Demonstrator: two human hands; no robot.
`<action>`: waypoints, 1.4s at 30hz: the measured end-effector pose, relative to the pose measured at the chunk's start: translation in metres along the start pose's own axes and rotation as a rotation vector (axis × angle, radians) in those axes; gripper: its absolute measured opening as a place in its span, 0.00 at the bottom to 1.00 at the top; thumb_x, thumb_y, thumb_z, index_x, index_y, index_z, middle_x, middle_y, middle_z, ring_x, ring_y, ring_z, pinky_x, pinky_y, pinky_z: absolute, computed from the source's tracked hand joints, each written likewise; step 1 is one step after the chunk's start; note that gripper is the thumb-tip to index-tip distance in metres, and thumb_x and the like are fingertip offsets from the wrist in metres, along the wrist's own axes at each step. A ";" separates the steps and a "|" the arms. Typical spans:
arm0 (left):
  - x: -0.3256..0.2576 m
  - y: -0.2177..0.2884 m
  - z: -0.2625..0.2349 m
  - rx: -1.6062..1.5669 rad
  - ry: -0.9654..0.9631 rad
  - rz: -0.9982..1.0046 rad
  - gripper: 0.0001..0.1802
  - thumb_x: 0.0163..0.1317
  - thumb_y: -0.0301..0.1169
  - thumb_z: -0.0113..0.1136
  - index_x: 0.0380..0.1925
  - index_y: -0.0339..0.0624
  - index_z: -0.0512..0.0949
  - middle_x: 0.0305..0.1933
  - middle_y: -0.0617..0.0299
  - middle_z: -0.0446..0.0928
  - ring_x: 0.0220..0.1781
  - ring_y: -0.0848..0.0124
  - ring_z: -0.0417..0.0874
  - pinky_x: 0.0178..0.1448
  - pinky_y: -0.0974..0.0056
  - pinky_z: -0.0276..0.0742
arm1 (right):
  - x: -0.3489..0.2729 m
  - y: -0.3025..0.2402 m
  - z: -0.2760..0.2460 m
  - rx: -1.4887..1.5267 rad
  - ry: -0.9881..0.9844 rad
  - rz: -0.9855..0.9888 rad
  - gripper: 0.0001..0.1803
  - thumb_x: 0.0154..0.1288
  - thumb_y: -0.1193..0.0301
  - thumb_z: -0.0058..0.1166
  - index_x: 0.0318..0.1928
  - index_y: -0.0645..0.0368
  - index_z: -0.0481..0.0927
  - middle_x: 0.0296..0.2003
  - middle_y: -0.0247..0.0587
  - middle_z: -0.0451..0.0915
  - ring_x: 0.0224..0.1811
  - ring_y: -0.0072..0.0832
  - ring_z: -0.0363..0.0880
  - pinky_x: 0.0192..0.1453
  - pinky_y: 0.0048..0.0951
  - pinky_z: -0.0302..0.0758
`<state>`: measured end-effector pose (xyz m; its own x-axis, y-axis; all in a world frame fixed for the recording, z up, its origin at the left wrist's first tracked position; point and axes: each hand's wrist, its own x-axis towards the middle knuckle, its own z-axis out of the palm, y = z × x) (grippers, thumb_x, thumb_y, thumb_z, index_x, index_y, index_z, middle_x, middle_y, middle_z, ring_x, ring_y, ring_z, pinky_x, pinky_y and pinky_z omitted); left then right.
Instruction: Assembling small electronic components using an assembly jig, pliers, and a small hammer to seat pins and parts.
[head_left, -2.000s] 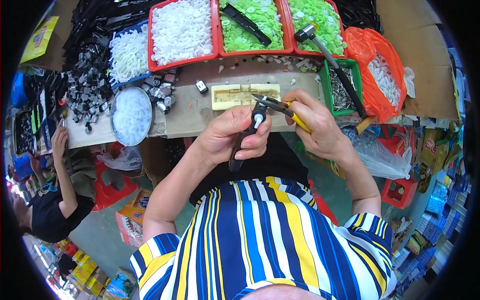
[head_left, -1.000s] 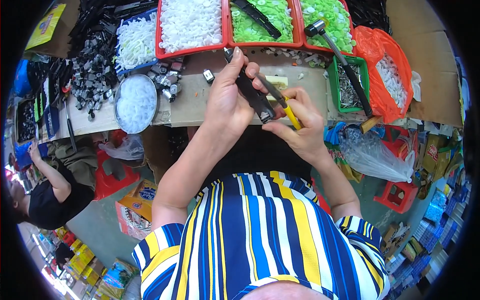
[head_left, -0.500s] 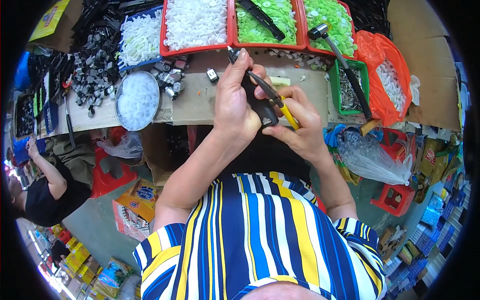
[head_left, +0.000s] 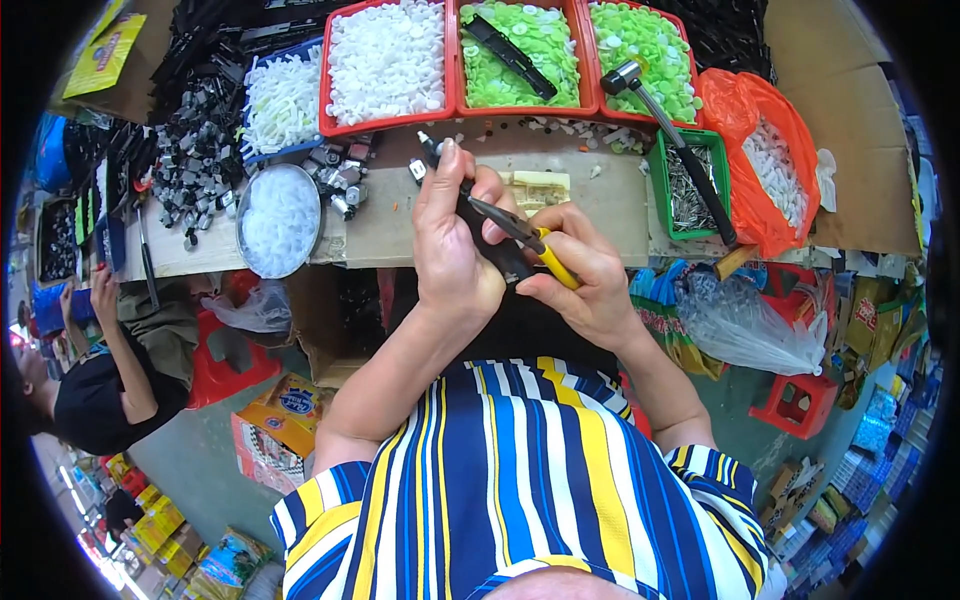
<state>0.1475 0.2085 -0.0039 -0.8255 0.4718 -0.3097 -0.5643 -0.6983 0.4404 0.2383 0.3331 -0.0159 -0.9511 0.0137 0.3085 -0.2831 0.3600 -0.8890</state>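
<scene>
My left hand [head_left: 447, 245] is wrapped round a long black plastic part [head_left: 512, 263]. A small white tip sticks out past the thumb at the part's far end, and much of its middle is hidden by my fingers. Closed round the yellow handles of a pair of pliers [head_left: 556, 266] is my right hand [head_left: 592, 280]. The pliers' dark jaws point to the upper left, at the black part beside my left fingertips. Whether the jaws grip anything cannot be made out. A small silver-and-black piece [head_left: 417, 170] lies on the bench just beyond my left hand.
Red trays of white [head_left: 388, 122] and green plastic pieces [head_left: 525, 108] line the far side. A hammer [head_left: 690, 160] leans across a green bin [head_left: 660, 180] of metal pins. At left stands a round bowl [head_left: 240, 222] of translucent pieces; a co-worker [head_left: 110, 390] sits farther left.
The whole view has shifted slightly. My hands have moved a little left with the black part and pliers, still held close together. The co-worker's hands are raised higher.
</scene>
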 end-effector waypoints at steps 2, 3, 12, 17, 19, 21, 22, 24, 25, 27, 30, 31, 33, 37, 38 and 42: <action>0.000 0.004 -0.001 -0.006 -0.003 0.008 0.14 0.78 0.43 0.47 0.36 0.48 0.69 0.23 0.70 0.62 0.19 0.80 0.58 0.27 0.71 0.57 | 0.003 -0.001 0.004 -0.003 0.005 -0.003 0.18 0.59 0.68 0.69 0.40 0.69 0.77 0.41 0.47 0.73 0.39 0.36 0.74 0.44 0.32 0.73; 0.000 0.006 -0.001 0.051 -0.001 0.066 0.13 0.78 0.42 0.47 0.36 0.47 0.69 0.23 0.69 0.63 0.19 0.79 0.60 0.27 0.71 0.58 | 0.004 0.000 0.005 -0.004 0.001 -0.006 0.18 0.59 0.68 0.69 0.40 0.69 0.77 0.41 0.47 0.73 0.39 0.36 0.74 0.44 0.32 0.73; -0.050 0.064 -0.086 1.119 0.070 0.154 0.10 0.70 0.33 0.59 0.34 0.39 0.73 0.21 0.68 0.71 0.19 0.78 0.71 0.25 0.71 0.66 | 0.005 0.046 -0.050 -0.650 0.127 0.179 0.13 0.61 0.66 0.66 0.36 0.65 0.81 0.41 0.49 0.76 0.39 0.45 0.79 0.42 0.39 0.76; -0.081 0.095 -0.136 2.071 0.006 0.420 0.13 0.50 0.27 0.73 0.34 0.35 0.79 0.37 0.53 0.79 0.42 0.53 0.79 0.44 0.55 0.75 | 0.009 0.062 -0.055 -0.874 0.103 0.050 0.12 0.58 0.70 0.65 0.38 0.65 0.81 0.43 0.49 0.78 0.45 0.46 0.78 0.48 0.43 0.75; -0.076 0.095 -0.127 2.018 0.005 0.494 0.13 0.50 0.26 0.72 0.35 0.34 0.80 0.38 0.53 0.79 0.42 0.53 0.80 0.44 0.55 0.75 | 0.017 0.063 -0.052 -0.875 0.118 0.035 0.12 0.58 0.71 0.66 0.38 0.65 0.81 0.43 0.48 0.78 0.46 0.45 0.77 0.49 0.43 0.74; -0.063 0.089 -0.111 1.968 -0.068 0.675 0.12 0.53 0.21 0.68 0.38 0.33 0.80 0.41 0.53 0.79 0.43 0.53 0.79 0.46 0.55 0.76 | 0.030 0.060 -0.050 -0.856 0.146 -0.006 0.10 0.57 0.73 0.65 0.38 0.63 0.82 0.42 0.45 0.79 0.46 0.44 0.77 0.47 0.42 0.75; -0.054 0.085 -0.107 1.969 -0.065 0.678 0.12 0.53 0.21 0.68 0.38 0.33 0.80 0.41 0.53 0.79 0.43 0.53 0.79 0.46 0.55 0.76 | 0.038 0.058 -0.048 -0.855 0.146 -0.010 0.10 0.57 0.73 0.65 0.38 0.63 0.82 0.42 0.45 0.79 0.46 0.44 0.77 0.47 0.42 0.75; -0.032 0.079 -0.098 2.064 -0.240 0.840 0.13 0.57 0.19 0.62 0.44 0.34 0.79 0.45 0.52 0.78 0.43 0.53 0.79 0.46 0.55 0.76 | 0.056 0.049 -0.044 -0.834 0.184 -0.121 0.08 0.57 0.74 0.64 0.37 0.62 0.81 0.40 0.43 0.78 0.44 0.42 0.78 0.46 0.42 0.75; -0.020 0.077 -0.093 2.062 -0.242 0.843 0.13 0.57 0.19 0.62 0.44 0.34 0.79 0.45 0.52 0.78 0.43 0.53 0.79 0.46 0.55 0.76 | 0.067 0.046 -0.041 -0.850 0.195 -0.156 0.07 0.58 0.74 0.63 0.37 0.60 0.81 0.39 0.41 0.78 0.43 0.42 0.78 0.44 0.42 0.75; 0.003 0.072 -0.083 2.085 -0.355 0.966 0.10 0.63 0.20 0.57 0.44 0.34 0.77 0.42 0.50 0.77 0.42 0.52 0.80 0.45 0.54 0.76 | 0.086 0.050 -0.033 -0.853 0.198 -0.192 0.07 0.58 0.73 0.63 0.37 0.59 0.81 0.38 0.40 0.78 0.43 0.41 0.78 0.44 0.41 0.75; 0.024 0.067 -0.075 2.097 -0.238 0.703 0.12 0.64 0.23 0.58 0.48 0.34 0.77 0.41 0.50 0.77 0.40 0.51 0.81 0.42 0.54 0.76 | 0.111 0.069 -0.026 -0.872 0.202 -0.182 0.07 0.58 0.72 0.63 0.37 0.58 0.82 0.37 0.39 0.78 0.45 0.40 0.78 0.43 0.41 0.76; 0.029 0.065 -0.072 2.119 -0.189 0.672 0.12 0.65 0.28 0.60 0.47 0.34 0.78 0.39 0.48 0.77 0.37 0.50 0.81 0.40 0.53 0.76 | 0.117 0.071 -0.024 -0.913 0.206 -0.195 0.07 0.58 0.71 0.63 0.36 0.59 0.81 0.37 0.40 0.79 0.45 0.40 0.78 0.42 0.43 0.76; 0.036 0.059 -0.076 2.108 -0.177 0.703 0.11 0.65 0.30 0.61 0.43 0.34 0.77 0.36 0.48 0.76 0.36 0.49 0.81 0.39 0.51 0.76 | 0.130 0.078 -0.018 -0.956 0.207 -0.179 0.07 0.58 0.71 0.63 0.35 0.60 0.80 0.36 0.42 0.79 0.44 0.41 0.78 0.42 0.43 0.76; 0.046 0.058 -0.082 2.042 -0.139 0.730 0.13 0.63 0.32 0.64 0.42 0.33 0.80 0.34 0.46 0.78 0.34 0.48 0.81 0.39 0.52 0.76 | 0.144 0.086 -0.017 -1.020 0.233 -0.133 0.09 0.59 0.71 0.64 0.37 0.58 0.77 0.34 0.41 0.79 0.40 0.43 0.79 0.42 0.44 0.75; 0.047 0.057 -0.083 2.039 -0.136 0.727 0.13 0.63 0.32 0.64 0.42 0.33 0.80 0.34 0.46 0.78 0.34 0.48 0.81 0.39 0.52 0.76 | 0.146 0.087 -0.018 -1.014 0.247 -0.136 0.10 0.59 0.72 0.64 0.37 0.59 0.76 0.33 0.43 0.79 0.39 0.44 0.79 0.42 0.44 0.75; 0.047 0.057 -0.083 2.015 -0.126 0.693 0.13 0.57 0.29 0.66 0.41 0.33 0.81 0.33 0.48 0.78 0.33 0.51 0.81 0.39 0.53 0.76 | 0.147 0.093 -0.026 -1.038 0.241 -0.142 0.09 0.59 0.72 0.63 0.36 0.60 0.76 0.32 0.43 0.79 0.38 0.44 0.79 0.42 0.44 0.75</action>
<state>0.0770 0.1460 -0.0631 -0.7986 0.5408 0.2639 0.5891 0.6131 0.5263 0.0751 0.3929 -0.0440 -0.8360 0.0521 0.5463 -0.0380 0.9876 -0.1524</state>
